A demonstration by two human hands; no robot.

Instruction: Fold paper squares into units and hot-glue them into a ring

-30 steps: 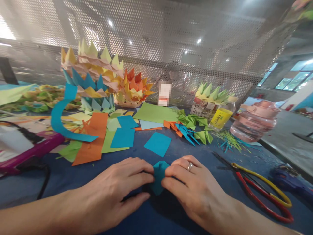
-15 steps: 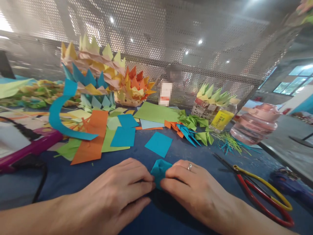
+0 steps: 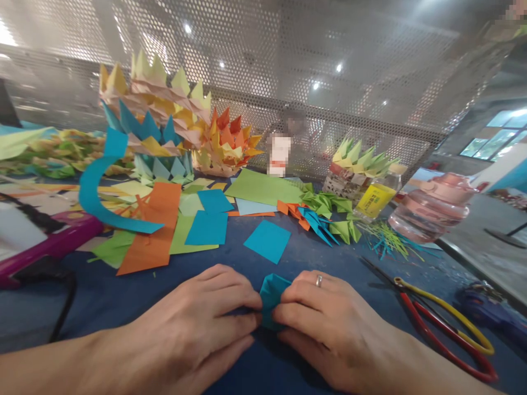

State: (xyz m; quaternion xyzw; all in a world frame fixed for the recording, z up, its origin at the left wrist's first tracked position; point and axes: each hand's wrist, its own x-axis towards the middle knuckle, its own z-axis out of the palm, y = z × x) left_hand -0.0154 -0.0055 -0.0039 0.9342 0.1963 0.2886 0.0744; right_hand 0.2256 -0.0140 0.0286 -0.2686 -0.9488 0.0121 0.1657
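Note:
A small folded blue paper (image 3: 272,291) lies on the dark blue table between my hands. My left hand (image 3: 209,318) has its fingers closed at the paper's left edge. On the right edge, my right hand (image 3: 323,307), with a ring on one finger, grips the paper. Parts of the paper are hidden under the fingertips. Just beyond it lies a flat blue paper square (image 3: 267,241). Two more blue pieces, one of them a near sheet (image 3: 206,227), rest farther left on green paper.
Red-and-yellow-handled scissors (image 3: 447,323) lie at right, near a blue tool (image 3: 489,307). A purple tool (image 3: 53,244) with a cord is at left. Behind stand folded-paper crowns (image 3: 164,120), a yellow-labelled bottle (image 3: 376,197) and a pink bottle (image 3: 432,208). Orange paper (image 3: 158,230) lies left.
The folded blue paper has shifted slightly and shows a narrower shape between my fingers. My right thumb now shows below the other fingers. The flat squares have stayed in place.

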